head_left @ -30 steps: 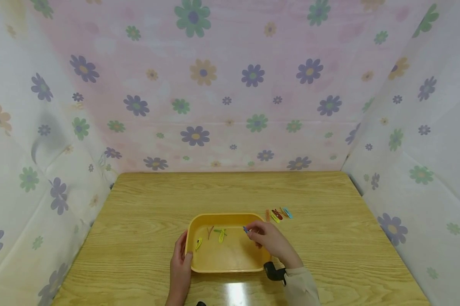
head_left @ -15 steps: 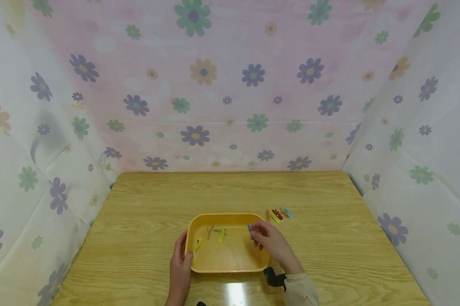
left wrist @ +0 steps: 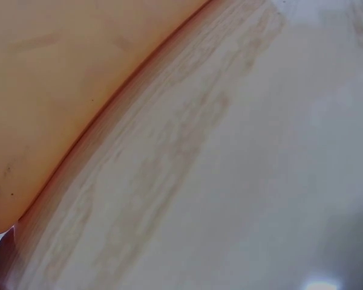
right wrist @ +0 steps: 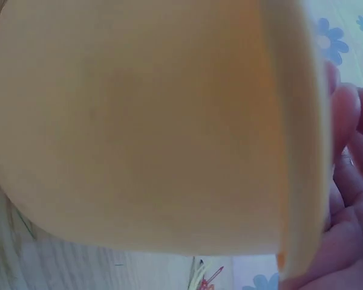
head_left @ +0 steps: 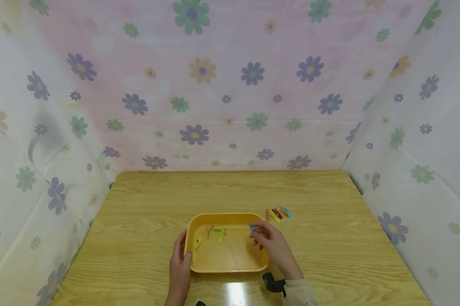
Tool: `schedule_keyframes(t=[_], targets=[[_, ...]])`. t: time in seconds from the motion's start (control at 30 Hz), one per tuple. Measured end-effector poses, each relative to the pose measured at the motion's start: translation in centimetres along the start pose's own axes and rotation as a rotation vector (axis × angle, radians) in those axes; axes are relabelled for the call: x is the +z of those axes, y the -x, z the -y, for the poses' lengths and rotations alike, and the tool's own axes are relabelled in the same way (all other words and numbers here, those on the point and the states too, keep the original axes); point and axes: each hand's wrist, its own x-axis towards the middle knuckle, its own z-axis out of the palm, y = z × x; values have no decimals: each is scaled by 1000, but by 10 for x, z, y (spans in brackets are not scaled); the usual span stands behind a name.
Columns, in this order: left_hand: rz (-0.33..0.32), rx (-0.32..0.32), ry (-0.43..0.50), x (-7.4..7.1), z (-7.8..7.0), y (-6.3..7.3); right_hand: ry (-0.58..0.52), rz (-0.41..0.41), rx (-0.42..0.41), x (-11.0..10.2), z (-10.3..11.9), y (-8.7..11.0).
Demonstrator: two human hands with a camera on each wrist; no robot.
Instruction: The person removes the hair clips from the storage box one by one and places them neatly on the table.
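My left hand (head_left: 180, 265) holds the left side of a yellow plastic tray (head_left: 230, 257), thumb over the rim. Above the tray's right end, my right hand (head_left: 273, 242) pinches a blue snap hair clip (head_left: 251, 228) between thumb and fingers. Inside, toward the left, lie a yellow hair clip (head_left: 198, 244), a second yellow hair clip (head_left: 221, 236) crossing a green one, and a thin reddish clip (head_left: 209, 231). The right wrist view has the tray's outer wall (right wrist: 139, 133) covering part of the right hand (right wrist: 354, 199); the blue clip is hidden there.
Behind the tray's right corner, several hair clips lie on the wooden table (head_left: 146, 212), among them an orange clip (head_left: 267, 215), a dark red clip (head_left: 277, 214) and a light blue clip (head_left: 288, 212). Flower-patterned cloth (head_left: 230, 114) surrounds the table at the back and sides.
My right hand has shifted slightly right, and the blue clip in its fingers has turned to point more upward. The left hand and tray stay in place.
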Motion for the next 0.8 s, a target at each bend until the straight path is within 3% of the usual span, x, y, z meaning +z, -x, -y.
schedule_keyframes(t=[0.3, 0.63, 0.8], targets=[[-7, -19, -13, 0, 0, 0, -144, -117, 29, 0, -3, 3], [-20, -46, -3, 0, 1, -1, -204, -203, 72, -4, -4, 6], [-23, -37, -20, 1, 2, -1, -175, -238, 9, -10, -22, 4]])
